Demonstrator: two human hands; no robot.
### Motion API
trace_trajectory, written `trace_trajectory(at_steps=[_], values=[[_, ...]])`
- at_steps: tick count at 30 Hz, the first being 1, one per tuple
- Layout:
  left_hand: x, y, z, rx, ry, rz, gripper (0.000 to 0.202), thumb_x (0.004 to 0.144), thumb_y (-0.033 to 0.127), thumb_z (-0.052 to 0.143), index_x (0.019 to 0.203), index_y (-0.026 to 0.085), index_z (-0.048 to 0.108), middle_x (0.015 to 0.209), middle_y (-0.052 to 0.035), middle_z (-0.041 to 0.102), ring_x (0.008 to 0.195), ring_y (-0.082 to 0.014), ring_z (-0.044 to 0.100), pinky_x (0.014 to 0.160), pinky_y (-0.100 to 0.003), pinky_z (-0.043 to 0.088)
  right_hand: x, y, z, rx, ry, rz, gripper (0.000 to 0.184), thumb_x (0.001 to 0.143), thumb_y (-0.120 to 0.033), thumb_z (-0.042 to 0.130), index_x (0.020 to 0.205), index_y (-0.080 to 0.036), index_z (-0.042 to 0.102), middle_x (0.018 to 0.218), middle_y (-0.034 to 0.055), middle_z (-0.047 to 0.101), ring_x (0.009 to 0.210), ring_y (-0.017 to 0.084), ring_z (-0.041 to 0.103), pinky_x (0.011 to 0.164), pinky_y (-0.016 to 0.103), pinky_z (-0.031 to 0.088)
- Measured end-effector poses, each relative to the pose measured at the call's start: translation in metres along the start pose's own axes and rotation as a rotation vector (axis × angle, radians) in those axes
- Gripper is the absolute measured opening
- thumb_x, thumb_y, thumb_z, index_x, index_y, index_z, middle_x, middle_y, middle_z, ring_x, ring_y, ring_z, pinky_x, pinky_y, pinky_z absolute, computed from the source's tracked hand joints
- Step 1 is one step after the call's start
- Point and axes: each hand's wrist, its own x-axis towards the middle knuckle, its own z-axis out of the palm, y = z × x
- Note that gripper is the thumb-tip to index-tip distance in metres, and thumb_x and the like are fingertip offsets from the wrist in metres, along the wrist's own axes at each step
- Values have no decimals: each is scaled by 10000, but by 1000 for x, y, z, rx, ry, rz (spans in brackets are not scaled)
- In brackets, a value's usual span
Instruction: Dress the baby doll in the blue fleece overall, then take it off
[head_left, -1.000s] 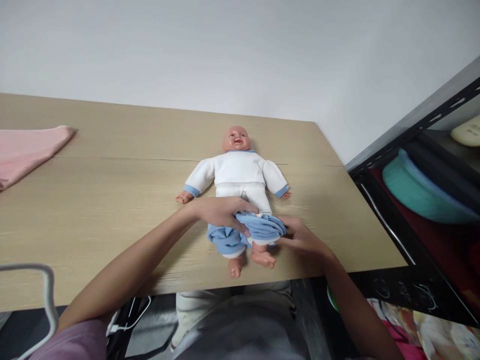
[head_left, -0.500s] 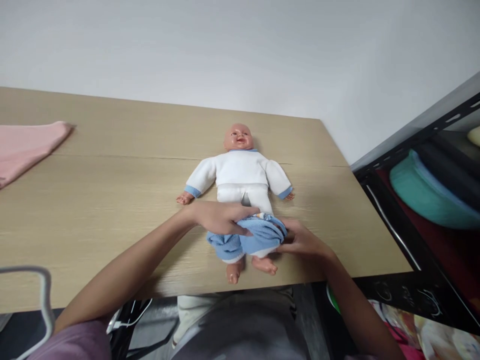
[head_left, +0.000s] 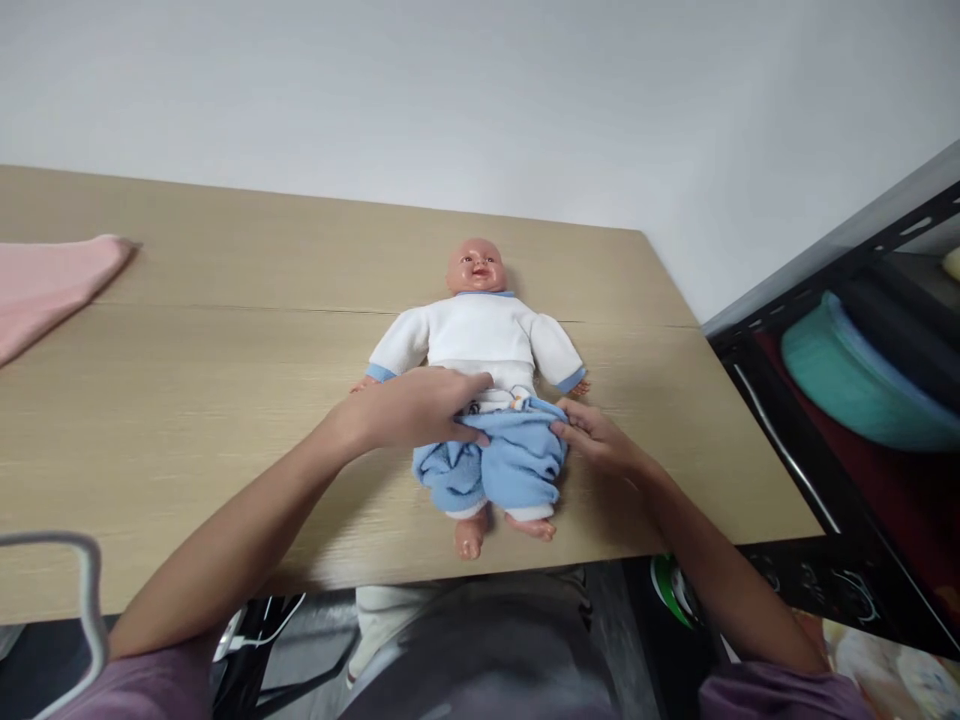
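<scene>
A baby doll (head_left: 480,330) in a white top with blue cuffs lies face up, feet toward me. Blue doll pants (head_left: 521,465) with white hems cover its legs, the waistband at the doll's hips. My left hand (head_left: 420,408) grips the waistband on the left side, thumb and a finger apart across the front; its other fingers are hidden. At the other side, my right hand (head_left: 600,437) pinches the waistband edge between thumb and fingers. The doll's bare feet (head_left: 470,537) stick out below the hems.
The doll lies on a wooden table (head_left: 225,400) against a white wall. A pink cloth (head_left: 52,285) is at the far left. A grey curved tube (head_left: 88,580) rises at the near left. To the right, a black shelf holds a teal basin (head_left: 862,375).
Both hands have moved up toward the doll's waist, drawing the pants higher. The pants' right leg now lies straighter, and the waistband sits at the hips.
</scene>
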Motion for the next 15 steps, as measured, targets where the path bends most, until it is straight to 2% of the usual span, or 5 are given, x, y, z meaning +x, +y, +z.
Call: trace_trajectory(at_steps=[4,7,9,12,15], values=[[-3,-2,-7,74,32,-107,400,989,572,775,1107,210,653,911,-72,712,776,-270,634,690,-352,344,18,2,5,-11,113,-97,307,1108,-529,625,990,-246,611,910,3,584,852,208,577,813,337,484],[-4,-5,-12,61,81,-124,445,927,579,824,1134,213,676,1000,-97,743,863,-295,670,734,-361,395,28,0,8,-19,164,-246,235,1042,-464,735,1062,-257,626,1017,37,599,957,243,592,915,387,483],[-5,-9,-13,-11,100,-134,533,844,617,879,1152,221,698,1024,-96,756,906,-309,685,757,-366,428,36,-3,8,-3,151,-287,215,1028,-424,749,1081,-262,617,1039,36,579,970,245,578,920,395,475],[-10,-20,-2,-196,161,-193,699,733,690,932,1211,230,710,1012,-75,764,903,-313,697,751,-369,465,45,-9,7,7,88,-276,215,1024,-422,754,1058,-266,611,1021,23,547,932,236,557,867,385,468],[-23,-26,26,-430,387,-290,808,735,751,916,1310,233,680,1046,-63,759,932,-307,703,783,-380,514,48,-11,7,-28,73,-272,247,1014,-456,776,1013,-264,622,1046,37,556,991,257,585,920,409,486]])
